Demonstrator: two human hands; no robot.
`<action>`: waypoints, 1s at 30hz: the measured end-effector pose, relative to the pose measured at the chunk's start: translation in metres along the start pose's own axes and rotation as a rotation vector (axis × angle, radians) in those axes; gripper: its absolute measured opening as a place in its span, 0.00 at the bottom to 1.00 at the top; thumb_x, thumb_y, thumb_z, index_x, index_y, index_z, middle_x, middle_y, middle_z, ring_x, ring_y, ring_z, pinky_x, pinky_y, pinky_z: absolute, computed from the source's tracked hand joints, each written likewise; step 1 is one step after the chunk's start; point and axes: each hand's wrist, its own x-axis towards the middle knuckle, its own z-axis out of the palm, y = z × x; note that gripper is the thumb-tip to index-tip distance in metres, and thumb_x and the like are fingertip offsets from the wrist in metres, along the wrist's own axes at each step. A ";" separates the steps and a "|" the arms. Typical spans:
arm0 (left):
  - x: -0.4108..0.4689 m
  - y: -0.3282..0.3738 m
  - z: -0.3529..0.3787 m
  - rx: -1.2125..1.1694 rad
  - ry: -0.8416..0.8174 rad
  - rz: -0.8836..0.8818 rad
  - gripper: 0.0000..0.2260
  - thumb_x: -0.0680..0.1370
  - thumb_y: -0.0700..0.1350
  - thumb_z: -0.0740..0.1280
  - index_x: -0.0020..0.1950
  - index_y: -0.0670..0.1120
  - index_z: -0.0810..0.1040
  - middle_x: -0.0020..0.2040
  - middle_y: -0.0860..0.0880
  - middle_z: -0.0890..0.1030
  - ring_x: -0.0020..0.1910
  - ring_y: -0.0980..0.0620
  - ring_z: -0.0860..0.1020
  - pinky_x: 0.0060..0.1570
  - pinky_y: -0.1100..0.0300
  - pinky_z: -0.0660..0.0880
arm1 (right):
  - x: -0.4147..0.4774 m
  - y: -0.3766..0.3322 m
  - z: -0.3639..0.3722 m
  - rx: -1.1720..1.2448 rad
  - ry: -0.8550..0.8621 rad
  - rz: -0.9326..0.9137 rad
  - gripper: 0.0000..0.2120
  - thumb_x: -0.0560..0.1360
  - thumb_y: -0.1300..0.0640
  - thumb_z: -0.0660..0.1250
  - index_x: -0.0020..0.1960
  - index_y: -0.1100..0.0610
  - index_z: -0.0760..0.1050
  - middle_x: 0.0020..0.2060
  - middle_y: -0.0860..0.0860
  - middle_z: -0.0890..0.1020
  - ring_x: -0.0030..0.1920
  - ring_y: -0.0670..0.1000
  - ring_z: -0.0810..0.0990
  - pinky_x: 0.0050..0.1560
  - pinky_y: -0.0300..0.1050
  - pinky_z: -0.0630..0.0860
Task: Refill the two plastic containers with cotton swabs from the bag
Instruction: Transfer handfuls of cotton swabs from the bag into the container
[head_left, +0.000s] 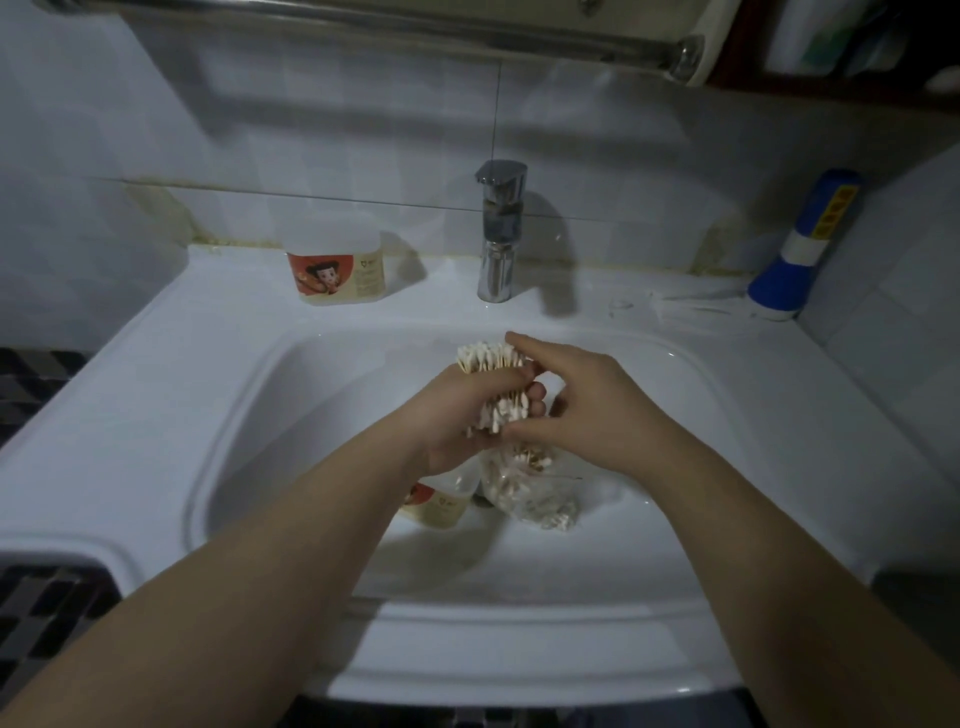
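Both hands hold a bundle of cotton swabs (491, 358) above the basin of the sink (208, 364)

The left hand (457, 415) reaches in from the lower left with fingers curled round the middle of the bundle; the right hand (587, 395) comes from the right, forefinger laid over the upper tips and thumb against the lower tips. Under the hands, in the basin, lies the bag (535, 499) with more swabs, just beside one container (441, 501). The second container (335, 265) stands on the ledge, left of the tap (498, 234)

A home bathroom: white washbasin (171, 374), chrome tap (497, 234), tiled wall (311, 119) and towel rail (395, 26).
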 end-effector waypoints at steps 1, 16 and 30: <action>0.000 0.000 0.000 -0.003 -0.011 -0.014 0.04 0.81 0.42 0.69 0.53 0.46 0.83 0.44 0.47 0.83 0.43 0.51 0.83 0.38 0.57 0.80 | -0.001 -0.001 -0.002 -0.045 0.003 0.000 0.45 0.66 0.45 0.82 0.78 0.41 0.66 0.65 0.42 0.76 0.47 0.29 0.74 0.54 0.34 0.76; 0.005 -0.003 0.003 0.077 0.261 0.085 0.05 0.79 0.40 0.68 0.45 0.45 0.81 0.36 0.48 0.80 0.33 0.52 0.80 0.35 0.58 0.79 | -0.003 -0.001 -0.007 -0.021 -0.064 0.037 0.33 0.73 0.47 0.76 0.75 0.42 0.69 0.58 0.40 0.80 0.48 0.38 0.81 0.48 0.36 0.80; 0.005 -0.008 0.009 0.200 0.287 0.172 0.02 0.78 0.38 0.71 0.50 0.43 0.82 0.38 0.46 0.81 0.36 0.48 0.80 0.39 0.55 0.77 | 0.000 -0.004 0.005 -0.400 -0.303 0.080 0.06 0.76 0.57 0.72 0.47 0.51 0.88 0.30 0.44 0.80 0.31 0.42 0.76 0.34 0.33 0.68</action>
